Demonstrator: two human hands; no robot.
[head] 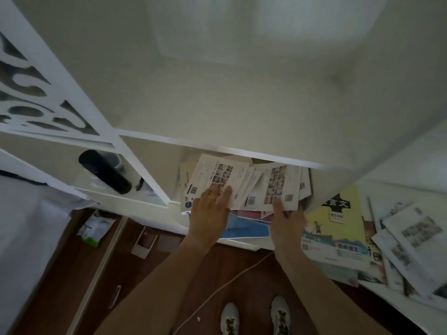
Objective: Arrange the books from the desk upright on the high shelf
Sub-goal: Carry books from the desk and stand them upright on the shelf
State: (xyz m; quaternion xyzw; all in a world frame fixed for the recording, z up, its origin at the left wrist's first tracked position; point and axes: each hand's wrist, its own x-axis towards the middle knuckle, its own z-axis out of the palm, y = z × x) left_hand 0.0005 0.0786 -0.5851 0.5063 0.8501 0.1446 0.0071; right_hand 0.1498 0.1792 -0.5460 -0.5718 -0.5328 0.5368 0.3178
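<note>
Nearest to us, on the surface (377, 290) at the right, lies the loose pile still to be shelved: a yellow textbook (336, 228) on top, with white booklets (411, 233) fanned out beside it. These look like thin softcovers, so we judge them light but floppy, with glossy covers that will slide over one another; a fan of them wants squeezing flat from both faces, near the lower edge, rather than pinching at a corner.

Both forearms reach up and forward from the bottom of the view. Our left hand (210, 213) lies with straight, spread fingers flat against the back cover of a white workbook (212, 180), pressing rather than closing round it. Our right hand (285, 223) reaches to the lower edge of a second white workbook (283, 187); its thumb rests on the cover, and we cannot tell whether the fingers curl behind it.

The two workbooks lean together with several others in a shelf compartment (174, 201) above the surface, tilted and splayed, not yet standing square. A blue book (244, 229) lies flat below them. We judge the stack will slump sideways unless both hands close it up and push it against the partition.

Farther left, a dark cylinder (105, 171) lies in the next compartment, and beyond rises the carved white panel (31, 88).
</note>
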